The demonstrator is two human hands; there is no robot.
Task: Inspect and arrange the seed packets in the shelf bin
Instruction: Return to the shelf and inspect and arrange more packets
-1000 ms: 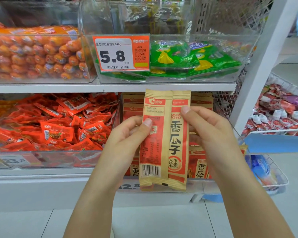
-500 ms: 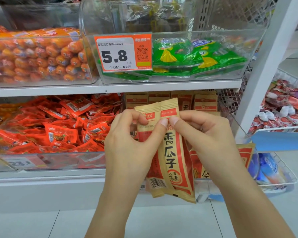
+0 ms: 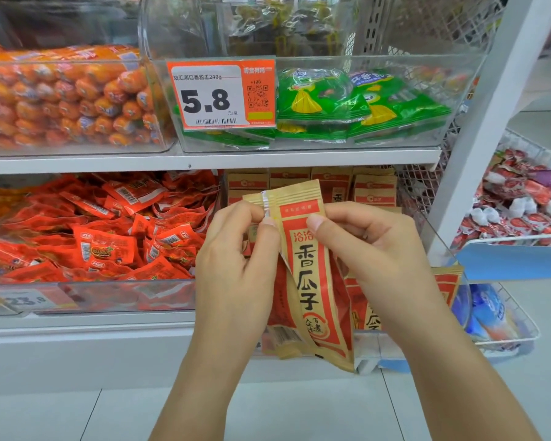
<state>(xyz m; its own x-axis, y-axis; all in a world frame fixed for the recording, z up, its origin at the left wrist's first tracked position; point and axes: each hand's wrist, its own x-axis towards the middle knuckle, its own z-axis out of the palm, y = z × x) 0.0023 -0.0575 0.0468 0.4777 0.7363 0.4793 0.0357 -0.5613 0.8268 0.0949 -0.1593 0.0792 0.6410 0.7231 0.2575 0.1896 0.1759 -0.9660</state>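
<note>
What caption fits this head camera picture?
Both hands, left and right, pinch a seed packet before the shelf bin.

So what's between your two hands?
In the head view, the seed packets sit between the left hand and the right hand, pinched by both.

Left hand [image 3: 236, 265] and right hand [image 3: 376, 249] pinch top of tan-and-red seed packet [image 3: 312, 281], tilted, before bin of matching seed packets [image 3: 374, 189].
</note>
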